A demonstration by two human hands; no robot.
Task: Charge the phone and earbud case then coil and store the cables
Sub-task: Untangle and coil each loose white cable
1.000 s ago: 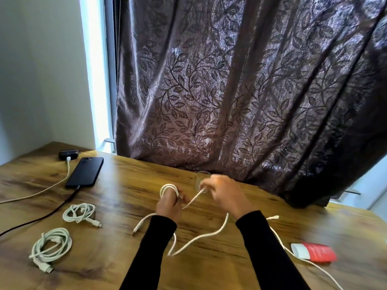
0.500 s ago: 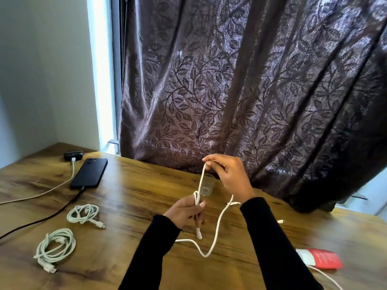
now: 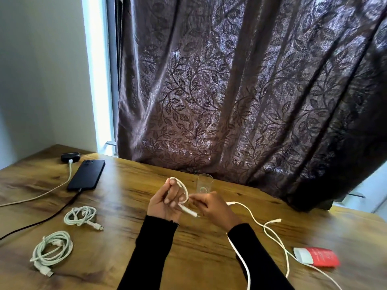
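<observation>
**cablefan:** Two coiled white cables already sit on the wooden surface [image 3: 129, 181] at the left, one [image 3: 80, 215] nearer the phone and a bigger one [image 3: 52, 249] closer to the front edge. Both lie flat with a plug end poking out.

**deskwatcher:** And the one in hand?

**cablefan:** That's a third white cable [image 3: 270, 229]. The left hand [image 3: 167, 203] is palm up with its fingers [image 3: 174, 193] curled, and a loop of the cable goes over them. The right hand [image 3: 211, 207] pinches the cable right beside that loop. One plug end sticks out between the two hands; the rest trails off to the right across the surface and down past the right sleeve.

**deskwatcher:** Phone plugged in?

**cablefan:** Looks like it. The black phone [image 3: 87, 174] lies face down at the far left with a dark cable [image 3: 41, 221] in its near end. Just behind it, the black earbud case [image 3: 70, 157] has a white cable [image 3: 37, 195] plugged in.

**deskwatcher:** Anything else around?

**cablefan:** A clear glass [image 3: 204, 184] stands just behind the hands, by the leaf-pattern curtain [image 3: 240, 91]. A red tube with a white cap [image 3: 316, 256] lies at the right, touching the loose cable.
</observation>
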